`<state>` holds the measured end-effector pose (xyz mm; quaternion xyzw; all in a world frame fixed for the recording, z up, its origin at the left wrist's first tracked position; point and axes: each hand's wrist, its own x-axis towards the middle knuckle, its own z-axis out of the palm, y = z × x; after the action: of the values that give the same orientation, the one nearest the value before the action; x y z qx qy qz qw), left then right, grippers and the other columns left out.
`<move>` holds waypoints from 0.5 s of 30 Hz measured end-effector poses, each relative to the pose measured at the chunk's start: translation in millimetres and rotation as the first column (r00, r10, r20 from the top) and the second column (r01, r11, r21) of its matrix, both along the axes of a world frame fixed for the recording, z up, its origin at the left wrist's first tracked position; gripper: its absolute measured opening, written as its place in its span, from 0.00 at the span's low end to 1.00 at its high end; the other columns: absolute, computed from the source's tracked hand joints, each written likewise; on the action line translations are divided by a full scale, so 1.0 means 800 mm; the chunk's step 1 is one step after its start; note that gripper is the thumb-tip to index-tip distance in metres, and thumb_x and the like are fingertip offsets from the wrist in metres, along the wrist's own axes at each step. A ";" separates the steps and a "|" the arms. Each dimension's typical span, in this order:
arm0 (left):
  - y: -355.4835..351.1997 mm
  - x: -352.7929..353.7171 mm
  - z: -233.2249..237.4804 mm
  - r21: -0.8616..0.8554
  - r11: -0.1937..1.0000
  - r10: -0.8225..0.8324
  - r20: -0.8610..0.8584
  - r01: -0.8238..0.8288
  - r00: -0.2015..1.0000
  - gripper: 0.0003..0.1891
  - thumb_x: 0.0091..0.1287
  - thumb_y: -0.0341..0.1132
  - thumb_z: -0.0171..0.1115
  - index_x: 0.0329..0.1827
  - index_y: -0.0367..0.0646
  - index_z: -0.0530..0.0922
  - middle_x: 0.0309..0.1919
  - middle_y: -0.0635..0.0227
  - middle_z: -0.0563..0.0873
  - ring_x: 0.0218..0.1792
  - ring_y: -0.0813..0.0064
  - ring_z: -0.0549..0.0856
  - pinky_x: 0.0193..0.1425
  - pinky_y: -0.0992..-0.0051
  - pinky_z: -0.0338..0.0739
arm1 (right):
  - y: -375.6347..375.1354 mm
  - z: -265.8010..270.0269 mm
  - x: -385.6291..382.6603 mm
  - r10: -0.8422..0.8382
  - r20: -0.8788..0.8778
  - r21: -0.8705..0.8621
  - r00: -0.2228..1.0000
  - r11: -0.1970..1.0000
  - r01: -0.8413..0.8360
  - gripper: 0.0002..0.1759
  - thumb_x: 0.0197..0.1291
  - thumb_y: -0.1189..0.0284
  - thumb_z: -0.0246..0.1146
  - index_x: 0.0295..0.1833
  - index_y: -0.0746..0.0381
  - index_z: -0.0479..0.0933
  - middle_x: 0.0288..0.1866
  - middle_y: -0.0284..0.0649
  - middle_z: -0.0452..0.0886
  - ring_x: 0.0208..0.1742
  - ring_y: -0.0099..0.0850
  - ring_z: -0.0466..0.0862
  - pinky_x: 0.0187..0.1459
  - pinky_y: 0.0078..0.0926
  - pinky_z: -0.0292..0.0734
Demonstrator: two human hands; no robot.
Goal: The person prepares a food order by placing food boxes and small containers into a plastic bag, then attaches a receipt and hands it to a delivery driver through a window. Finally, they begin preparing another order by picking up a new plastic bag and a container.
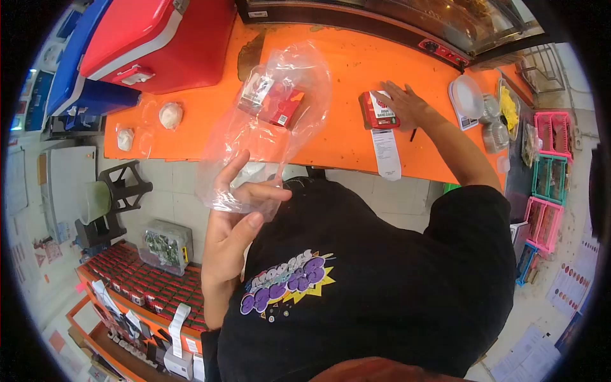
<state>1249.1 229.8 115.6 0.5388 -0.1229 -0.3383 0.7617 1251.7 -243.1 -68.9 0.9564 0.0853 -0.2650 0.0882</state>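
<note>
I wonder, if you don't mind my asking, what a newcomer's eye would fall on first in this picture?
Most likely the bright orange table, with a big red cooler at its far left. Next, nearer the middle, the clear plastic bag that the left hand holds, a red box showing through it. Further right, the right hand has its fingers over another red box.

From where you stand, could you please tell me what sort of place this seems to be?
Probably a small takeaway food shop: a glass-fronted display case, a printed slip on the orange table, and rows of small red boxes suggest it.
</note>
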 end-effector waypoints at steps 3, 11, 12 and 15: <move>-0.014 -0.006 -0.001 0.009 0.999 0.049 0.053 -0.049 0.997 0.40 0.73 0.35 0.59 0.82 0.34 0.48 0.53 0.47 0.86 0.69 0.56 0.77 0.79 0.57 0.59 | -0.003 -0.003 0.001 0.007 -0.003 0.010 1.000 1.000 -0.007 0.63 0.51 0.57 0.75 0.86 0.43 0.43 0.84 0.54 0.49 0.85 0.50 0.52 0.74 0.68 0.60; -0.030 -0.021 -0.009 0.053 0.966 0.243 0.152 -0.253 0.958 0.37 0.72 0.40 0.61 0.78 0.28 0.58 0.41 0.49 0.89 0.66 0.54 0.79 0.77 0.54 0.60 | 0.012 -0.009 0.026 -0.213 0.054 0.180 0.976 0.963 0.200 0.61 0.49 0.59 0.73 0.86 0.46 0.46 0.74 0.55 0.64 0.74 0.52 0.68 0.67 0.61 0.71; -0.034 -0.024 -0.009 0.092 0.955 0.266 0.166 -0.283 0.950 0.39 0.70 0.44 0.60 0.77 0.26 0.58 0.40 0.49 0.89 0.65 0.53 0.80 0.77 0.54 0.61 | 0.018 -0.006 0.030 -0.263 0.016 0.188 0.965 0.948 0.255 0.61 0.48 0.59 0.73 0.86 0.46 0.47 0.73 0.55 0.65 0.73 0.53 0.70 0.66 0.58 0.73; -0.041 -0.030 -0.017 0.115 0.935 0.313 0.179 -0.336 0.933 0.42 0.68 0.48 0.60 0.75 0.24 0.60 0.39 0.49 0.88 0.63 0.51 0.81 0.76 0.55 0.62 | 0.029 -0.004 0.031 -0.235 0.031 0.199 0.971 0.954 0.225 0.61 0.47 0.60 0.73 0.86 0.47 0.48 0.72 0.55 0.66 0.71 0.54 0.71 0.63 0.56 0.76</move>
<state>1225.2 197.0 102.1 0.6303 -0.0671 -0.1717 0.7541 1276.2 -219.9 -72.3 0.9707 -0.0035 -0.2376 -0.0345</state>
